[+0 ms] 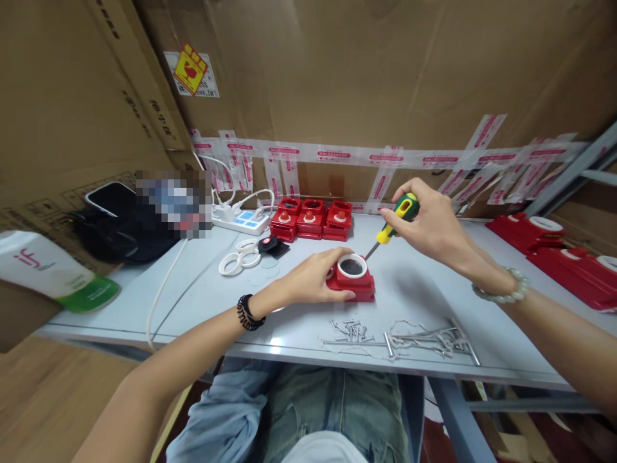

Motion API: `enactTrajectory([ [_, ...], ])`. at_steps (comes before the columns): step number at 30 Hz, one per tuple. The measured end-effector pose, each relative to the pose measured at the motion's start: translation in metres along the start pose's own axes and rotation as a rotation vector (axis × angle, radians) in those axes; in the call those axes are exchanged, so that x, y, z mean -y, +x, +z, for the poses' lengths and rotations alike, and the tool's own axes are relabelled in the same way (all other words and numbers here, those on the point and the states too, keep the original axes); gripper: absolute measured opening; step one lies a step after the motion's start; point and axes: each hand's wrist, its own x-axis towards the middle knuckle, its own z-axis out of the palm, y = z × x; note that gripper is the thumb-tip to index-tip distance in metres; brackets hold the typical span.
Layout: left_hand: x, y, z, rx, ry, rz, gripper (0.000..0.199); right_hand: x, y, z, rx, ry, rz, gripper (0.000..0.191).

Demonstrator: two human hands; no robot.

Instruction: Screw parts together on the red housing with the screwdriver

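Observation:
On the table lies a red housing [359,292] with a white ring [352,266] around a dark round centre on its top. My left hand [321,276] grips the housing from its left side, thumb at the front edge and fingers behind. In my right hand [424,218] is a green and yellow screwdriver [394,220], tilted, its handle wrapped by the fingers. The screwdriver's tip meets the back right of the white ring; exact contact cannot be told. Just in front of the housing lies a small pile of screws [352,330].
Red housings [310,220] stand behind, and more [569,270] lie at the right. White rings [231,264] and a power strip [243,220] are at the left, beyond a white-green tube [58,273]. Metal rods with string [429,339] lie near the front edge.

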Motion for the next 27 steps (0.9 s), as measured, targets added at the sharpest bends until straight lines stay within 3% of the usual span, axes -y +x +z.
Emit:
enactTrajectory([
  [16,-0.0006,0.0005,-0.0006,0.005,0.018,-0.005,0.073,0.0005,0.0001,-0.0022,-0.070,0.010,-0.019,0.020],
  [27,-0.0007,0.0009,-0.0001,0.001,0.022,-0.003,0.073,-0.0018,-0.0012,0.0016,-0.021,-0.017,-0.011,0.021],
])
